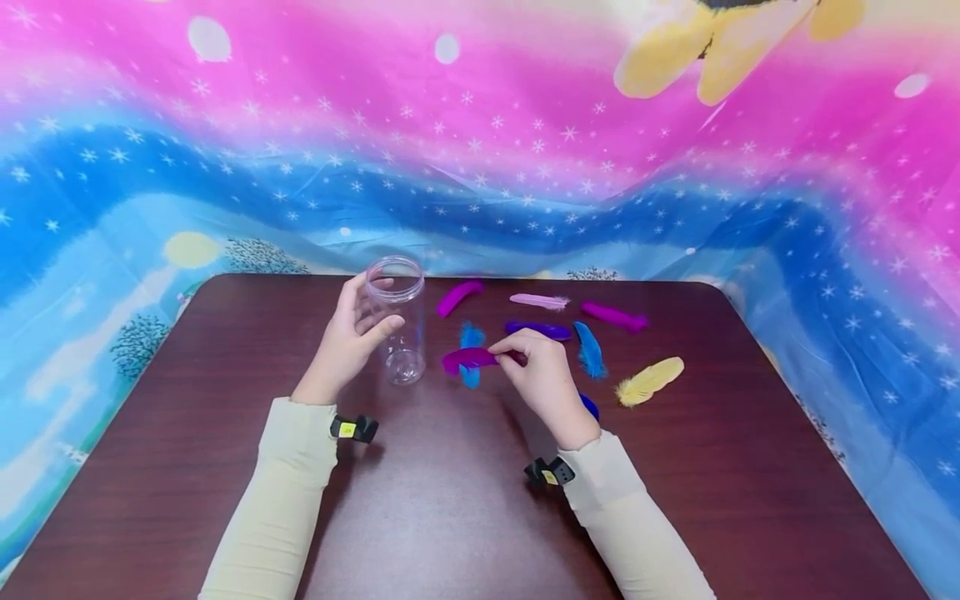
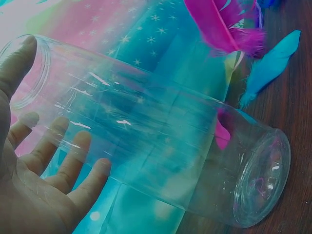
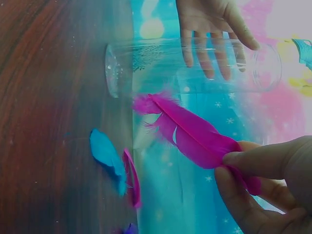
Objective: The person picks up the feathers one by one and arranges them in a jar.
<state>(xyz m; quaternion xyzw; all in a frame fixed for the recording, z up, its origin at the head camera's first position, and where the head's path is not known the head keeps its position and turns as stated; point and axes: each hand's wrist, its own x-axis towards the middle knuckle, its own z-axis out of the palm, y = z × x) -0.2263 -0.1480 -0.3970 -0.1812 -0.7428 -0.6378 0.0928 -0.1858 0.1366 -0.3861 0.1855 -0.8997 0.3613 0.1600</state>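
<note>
My left hand (image 1: pixel 341 342) grips a clear plastic jar (image 1: pixel 405 337) near its top, the thumb in front and the fingers behind. The jar is upright with its uncapped mouth facing up, and nothing shows inside it in the left wrist view. Between thumb and fingers, my right hand (image 1: pixel 543 379) pinches a magenta feather (image 3: pixel 195 139) by one end. Its fluffy end points left toward the jar, a short way from the wall. In the head view, the held feather overlaps a light blue feather (image 1: pixel 471 335) on the table.
Around the right hand on the dark wood table (image 1: pixel 420 517) lie more feathers: a magenta one (image 1: pixel 459 297), a pale pink one (image 1: pixel 538 301), a violet one (image 1: pixel 543 332), a blue one (image 1: pixel 591 350) and a yellow one (image 1: pixel 651 382). A patterned cloth (image 1: pixel 487 192) hangs behind.
</note>
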